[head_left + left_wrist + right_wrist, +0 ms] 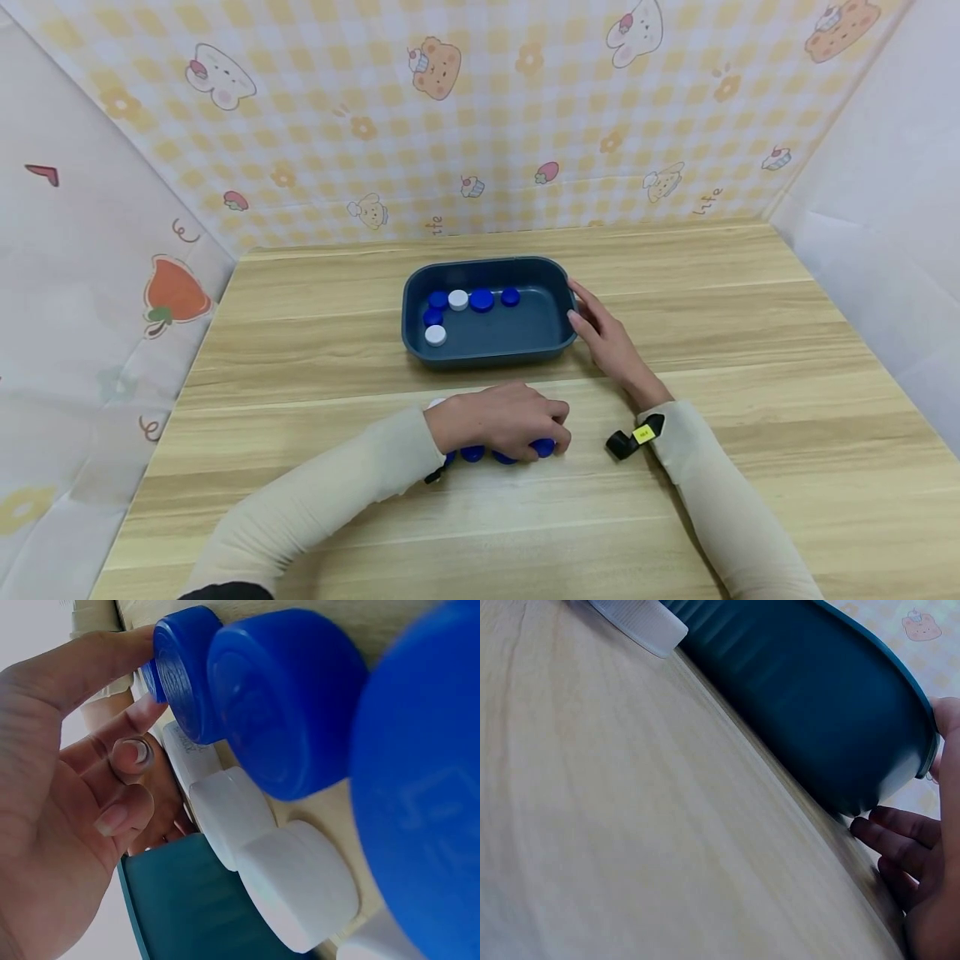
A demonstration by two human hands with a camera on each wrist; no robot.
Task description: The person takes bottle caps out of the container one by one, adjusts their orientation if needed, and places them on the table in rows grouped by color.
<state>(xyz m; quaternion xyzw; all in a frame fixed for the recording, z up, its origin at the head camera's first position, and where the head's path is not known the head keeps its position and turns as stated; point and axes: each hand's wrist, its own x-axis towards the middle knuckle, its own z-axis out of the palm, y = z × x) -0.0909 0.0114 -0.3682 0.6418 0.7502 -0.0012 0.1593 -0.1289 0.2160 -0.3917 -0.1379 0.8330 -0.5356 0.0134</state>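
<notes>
Near the table's middle, my left hand (510,417) pinches a small blue bottle cap (543,447) at the right end of a row. Larger blue bottle caps (289,697) stand along that row in the left wrist view, with white bottle caps (296,889) beside them. The hand and sleeve hide most of these caps from the head view. My right hand (611,346) holds the right end of a dark blue-green tray (495,361), thumb at its rim and fingertips against its outer wall. Inside the tray lie blue caps (482,300) and white caps (435,335), mostly along the back and left.
The wooden table (750,333) extends around the tray. Behind it hangs a checked yellow cloth (487,125), with pale sheets at both sides. A black strap with a yellow label (643,433) sits at the right wrist.
</notes>
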